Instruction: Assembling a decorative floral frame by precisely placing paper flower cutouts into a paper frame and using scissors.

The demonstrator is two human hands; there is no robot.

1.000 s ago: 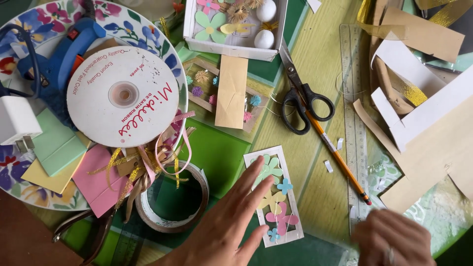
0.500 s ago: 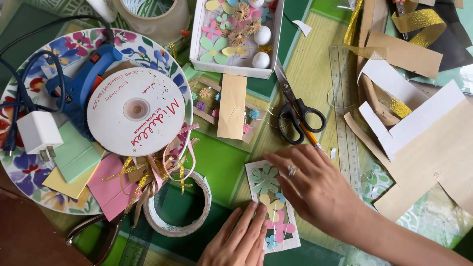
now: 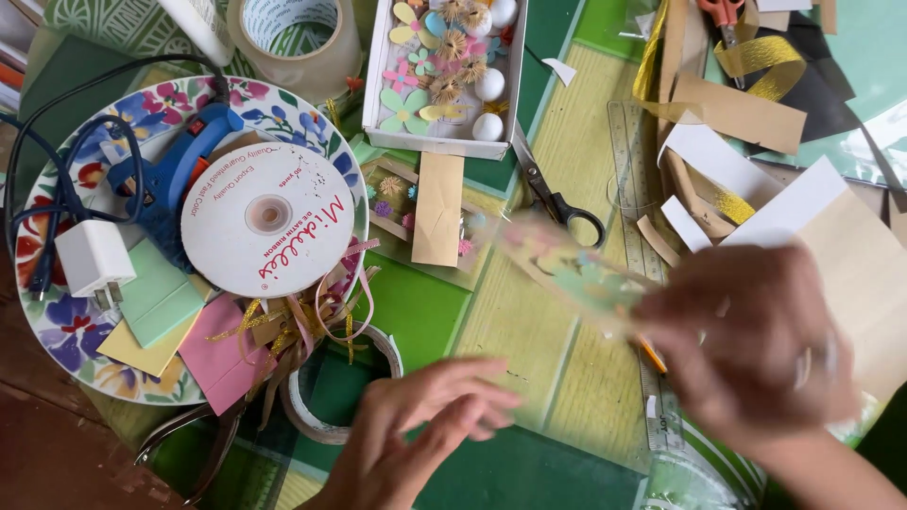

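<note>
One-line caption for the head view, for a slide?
Right hand lifts a blurred flower-decorated card above a cluttered craft table; left hand hovers near a tape roll.

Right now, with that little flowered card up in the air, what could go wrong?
The right hand holds the decorated card, blurred in motion, so its paper flowers might come loose. The card passes above the open scissors, which could snag it. The left hand lies beside the tape roll and might nudge it.
</note>
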